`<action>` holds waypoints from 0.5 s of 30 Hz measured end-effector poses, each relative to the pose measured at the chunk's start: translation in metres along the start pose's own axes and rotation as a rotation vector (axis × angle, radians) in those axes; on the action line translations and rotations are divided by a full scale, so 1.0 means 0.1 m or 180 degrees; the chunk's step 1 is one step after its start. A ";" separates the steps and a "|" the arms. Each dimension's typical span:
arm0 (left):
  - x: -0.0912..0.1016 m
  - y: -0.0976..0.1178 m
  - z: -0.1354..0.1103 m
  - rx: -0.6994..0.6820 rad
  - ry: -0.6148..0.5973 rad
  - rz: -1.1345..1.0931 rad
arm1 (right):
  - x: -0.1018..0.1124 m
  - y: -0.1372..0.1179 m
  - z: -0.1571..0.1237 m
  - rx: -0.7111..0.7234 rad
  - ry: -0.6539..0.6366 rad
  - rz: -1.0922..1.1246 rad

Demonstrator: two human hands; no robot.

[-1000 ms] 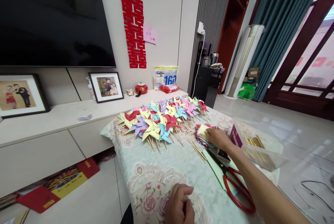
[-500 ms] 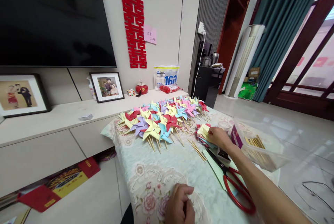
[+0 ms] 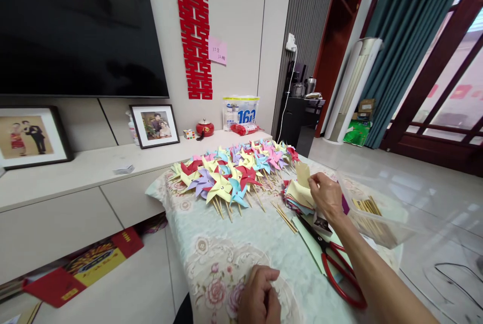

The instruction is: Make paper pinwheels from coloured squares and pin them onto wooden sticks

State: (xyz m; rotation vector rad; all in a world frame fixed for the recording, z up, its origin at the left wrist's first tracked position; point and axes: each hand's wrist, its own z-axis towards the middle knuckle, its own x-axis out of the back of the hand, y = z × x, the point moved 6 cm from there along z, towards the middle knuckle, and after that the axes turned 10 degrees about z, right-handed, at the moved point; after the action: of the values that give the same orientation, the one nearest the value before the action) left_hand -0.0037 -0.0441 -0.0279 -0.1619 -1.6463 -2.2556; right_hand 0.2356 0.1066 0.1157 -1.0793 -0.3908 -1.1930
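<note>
My right hand (image 3: 326, 194) pinches a pale yellow sheet of paper (image 3: 302, 173), raised on edge above a stack of coloured paper sheets (image 3: 298, 197). Loosely curled, my left hand (image 3: 261, 294) rests on the flowered tablecloth near the front edge, with nothing visible in it. Scissors with red handles (image 3: 339, 263) lie below my right forearm, partly over a light green sheet (image 3: 310, 244). Several thin wooden sticks (image 3: 285, 217) lie left of the scissors. A small open box (image 3: 322, 224) sits under my right wrist, its contents unclear.
Many finished paper pinwheels (image 3: 221, 186) on sticks crowd the table's far left. A clear plastic tub (image 3: 392, 221) at the right holds wooden sticks (image 3: 368, 207). Behind stands a low white cabinet (image 3: 90, 175) with framed photos, a red pot (image 3: 205, 128) and a plastic package (image 3: 240, 111).
My right hand has drawn back slightly to the right, lifting the yellow sheet's edge up from the stack. My left hand stays in place.
</note>
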 end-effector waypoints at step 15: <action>0.72 -0.08 -0.08 -0.0109 0.0517 0.1608 | -0.23 -0.59 -1.93 0.2636 -0.1039 0.1479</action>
State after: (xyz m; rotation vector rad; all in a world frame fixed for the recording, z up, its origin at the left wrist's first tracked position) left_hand -0.0723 -0.0643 -0.0167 -0.3497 -1.3051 -1.8593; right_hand 0.1217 -0.0402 0.0333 -0.5723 -0.7557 -0.3559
